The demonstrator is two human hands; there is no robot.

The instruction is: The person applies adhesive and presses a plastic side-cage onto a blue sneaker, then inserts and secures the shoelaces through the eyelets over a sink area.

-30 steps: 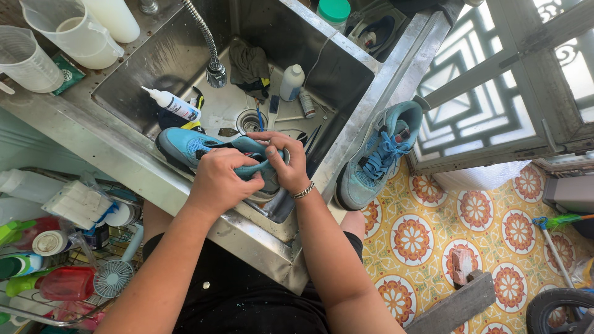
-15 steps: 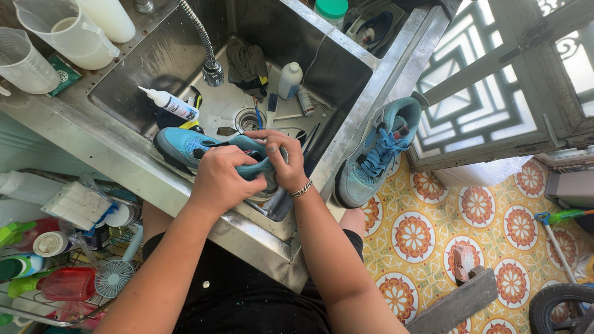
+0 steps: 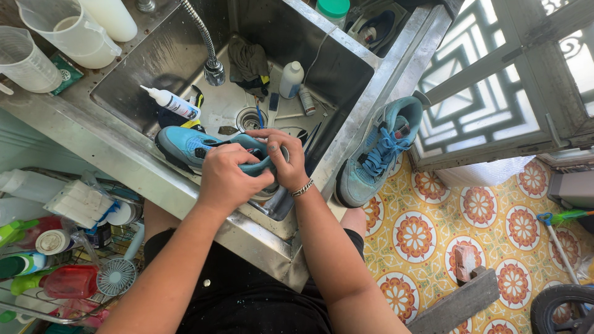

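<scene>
I hold a light blue sneaker (image 3: pixel 185 147) over the steel sink (image 3: pixel 117 93), its toe pointing left. My left hand (image 3: pixel 228 179) grips the shoe's collar from the near side. My right hand (image 3: pixel 283 159) clasps the heel end from the right, a bracelet on its wrist. The matching blue sneaker (image 3: pixel 377 154) leans on the sink's right rim, laced, toe towards me. What my fingers do inside the shoe is hidden.
The basin holds a white squeeze bottle (image 3: pixel 172 102), a small white bottle (image 3: pixel 291 80), a dark rag (image 3: pixel 249 62), a flexible tap hose (image 3: pixel 204 43) and brushes near the drain. Measuring jugs (image 3: pixel 68 31) stand at the back left. A rack of bottles (image 3: pixel 49 247) is at left. Patterned floor tiles (image 3: pixel 470 229) lie at right.
Both hands have shifted slightly on the sneaker's collar and heel; the shoe stays over the sink. Nothing else has moved.
</scene>
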